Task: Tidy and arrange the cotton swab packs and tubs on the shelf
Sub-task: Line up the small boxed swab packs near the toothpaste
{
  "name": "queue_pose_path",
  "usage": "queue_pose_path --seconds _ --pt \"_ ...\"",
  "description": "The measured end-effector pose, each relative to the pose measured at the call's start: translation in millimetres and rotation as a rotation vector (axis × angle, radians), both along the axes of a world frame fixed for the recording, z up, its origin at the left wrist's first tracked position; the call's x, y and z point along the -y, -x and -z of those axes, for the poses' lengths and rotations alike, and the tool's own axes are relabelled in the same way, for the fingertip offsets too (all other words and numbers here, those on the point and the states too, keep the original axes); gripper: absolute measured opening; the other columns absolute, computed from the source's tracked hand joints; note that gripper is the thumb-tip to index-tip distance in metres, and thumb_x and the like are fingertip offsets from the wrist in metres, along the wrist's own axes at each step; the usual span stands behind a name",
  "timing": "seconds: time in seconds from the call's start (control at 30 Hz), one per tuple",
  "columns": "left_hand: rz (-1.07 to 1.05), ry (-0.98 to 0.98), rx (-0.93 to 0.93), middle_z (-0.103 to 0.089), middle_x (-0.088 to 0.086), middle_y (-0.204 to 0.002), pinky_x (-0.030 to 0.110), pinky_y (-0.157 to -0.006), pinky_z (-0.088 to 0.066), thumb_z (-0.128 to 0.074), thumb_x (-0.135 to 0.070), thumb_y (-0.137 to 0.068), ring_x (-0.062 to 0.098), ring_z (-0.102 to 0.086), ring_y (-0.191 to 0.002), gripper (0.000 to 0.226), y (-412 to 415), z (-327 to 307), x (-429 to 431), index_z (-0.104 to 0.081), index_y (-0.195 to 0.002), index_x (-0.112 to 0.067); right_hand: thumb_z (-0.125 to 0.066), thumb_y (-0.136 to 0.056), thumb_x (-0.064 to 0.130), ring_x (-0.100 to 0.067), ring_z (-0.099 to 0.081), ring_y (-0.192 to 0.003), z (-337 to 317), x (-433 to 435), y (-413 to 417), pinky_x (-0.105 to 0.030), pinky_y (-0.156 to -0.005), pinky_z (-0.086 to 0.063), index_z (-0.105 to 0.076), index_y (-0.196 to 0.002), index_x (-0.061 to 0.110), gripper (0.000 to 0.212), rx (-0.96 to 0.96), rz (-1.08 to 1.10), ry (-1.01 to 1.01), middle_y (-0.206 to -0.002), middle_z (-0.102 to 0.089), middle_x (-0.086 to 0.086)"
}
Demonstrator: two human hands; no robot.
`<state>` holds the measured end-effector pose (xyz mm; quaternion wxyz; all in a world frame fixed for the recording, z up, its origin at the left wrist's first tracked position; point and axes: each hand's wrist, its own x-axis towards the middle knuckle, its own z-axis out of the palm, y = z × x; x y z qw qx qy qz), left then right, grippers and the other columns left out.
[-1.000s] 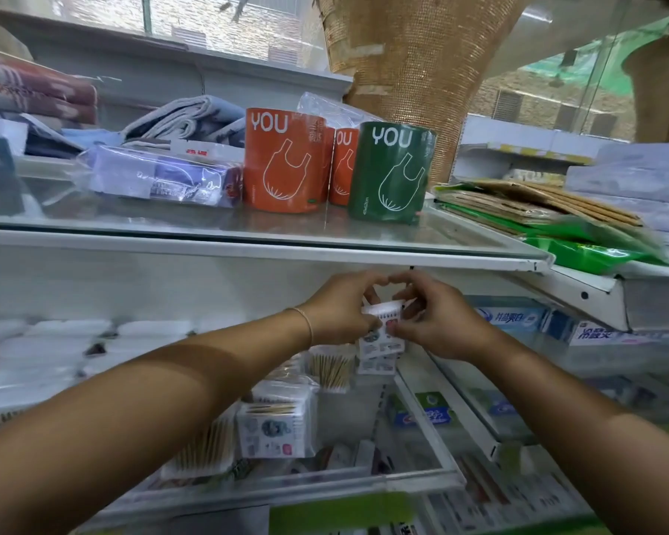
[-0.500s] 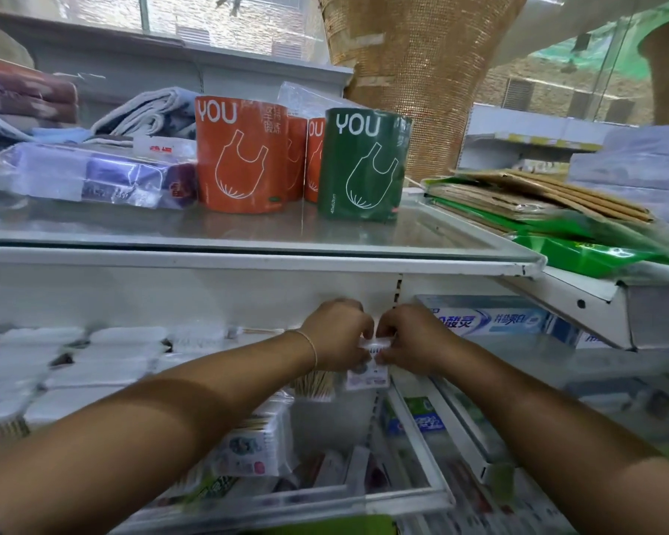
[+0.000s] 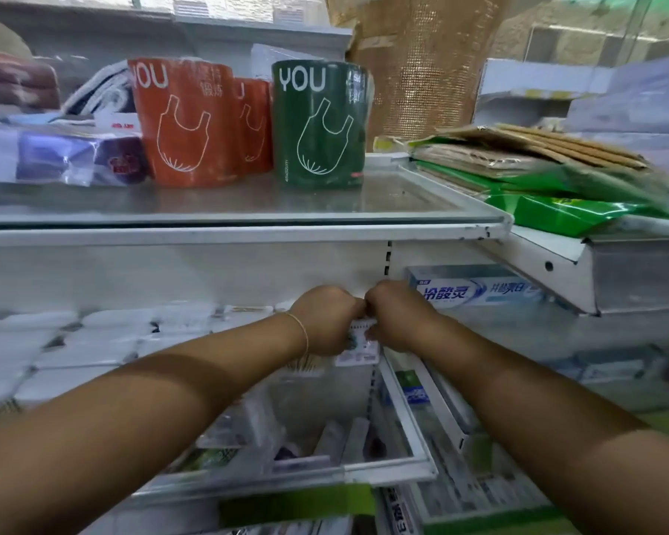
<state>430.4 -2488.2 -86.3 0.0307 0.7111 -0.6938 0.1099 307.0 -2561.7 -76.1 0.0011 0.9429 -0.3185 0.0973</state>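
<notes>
Tub (image 3: 358, 346) between left hand (image 3: 327, 320), right hand (image 3: 396, 318)

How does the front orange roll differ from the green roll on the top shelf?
Colour: the front orange roll is orange, the green roll dark green. Place: the orange roll stands left, the green roll right. The orange roll partly covers a second orange roll behind it; the green roll stands beside that one. Both stand upright on the top shelf and bear a white YOU and bag outline.

Left hand (image 3: 325, 320) and right hand (image 3: 398, 318) curled, knuckles close together.
</notes>
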Motion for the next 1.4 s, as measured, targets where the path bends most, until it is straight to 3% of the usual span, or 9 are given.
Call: queue_pose_path --seconds 0.57,0.7,0.83,1.0,1.17,1.4 --pt "-0.088 -0.016 -0.035 -0.066 0.008 -0.111 0.036 -0.084 -0.049 -0.072 -0.02 -0.08 0.027 -0.061 -0.101 0.041 11.2 0.9 -4.6 -0.061 -0.12 -0.019 -0.075 -0.085 0.025 -0.023 -0.065 -0.093 5.3 1.0 2.7 -0.033 -0.08 -0.052 -0.071 -0.106 0.013 0.025 0.015 0.032 -0.031 -0.105 -0.066 -0.007" --pt "-0.083 -0.083 -0.156 -0.065 0.007 -0.119 0.034 -0.09 -0.047 -0.072 -0.026 -0.083 0.027 -0.06 -0.108 0.045 1.9 -11.9 -9.6 -0.061 -0.126 -0.019 -0.074 -0.084 0.028 -0.024 -0.063 -0.1 -0.4 -0.9 5.0 -0.034 -0.084 -0.054 -0.068 -0.114 0.014 0.033 -0.049 0.009 -0.005 -0.113 -0.065 -0.007" --pt "-0.06 0.002 -0.23 -0.063 0.008 -0.126 0.037 -0.1 -0.044 -0.063 -0.022 -0.089 0.027 -0.056 -0.117 0.039 -10.4 -25.3 -27.3 -0.063 -0.126 -0.013 -0.074 -0.083 0.032 -0.022 -0.055 -0.111 -7.5 -4.9 7.5 -0.034 -0.089 -0.048 -0.056 -0.13 0.021 0.052 -0.043 -0.032 -0.029 -0.127 -0.054 -0.004" --pt "-0.137 0.067 -0.251 -0.061 0.006 -0.127 0.038 -0.101 -0.044 -0.058 -0.024 -0.093 0.025 -0.055 -0.117 0.034 -34.3 -27.5 -55.1 -0.064 -0.125 -0.016 -0.068 -0.087 0.038 -0.023 -0.048 -0.12 -13.5 -18.0 3.7 -0.033 -0.094 -0.044 -0.057 -0.129 0.022 0.047 -0.01 -0.041 -0.005 -0.129 -0.052 -0.005" --pt "-0.153 0.1 -0.197 -0.062 0.005 -0.116 0.033 -0.091 -0.044 -0.059 -0.025 -0.093 0.024 -0.055 -0.108 0.027 -46.9 -21.8 -76.4 -0.069 -0.116 -0.017 -0.066 -0.089 0.035 -0.015 -0.061 -0.106 -10.3 -46.7 -12.1 -0.029 -0.089 -0.051 -0.068 -0.117 0.022 0.031 0.165 -0.111 -0.113 -0.119 -0.065 0.002" --pt "-0.155 0.064 -0.143 -0.068 0.001 -0.091 0.036 -0.08 -0.049 -0.055 -0.024 -0.087 0.023 -0.057 -0.09 0.022 -49.8 -14.1 -85.0 -0.076 -0.09 -0.02 -0.07 -0.082 0.029 -0.014 -0.063 -0.101 1.4 -67.9 -26.1 -0.023 -0.087 -0.049 -0.069 -0.119 0.02 0.038 0.159 -0.132 -0.176 -0.115 -0.068 0.001"
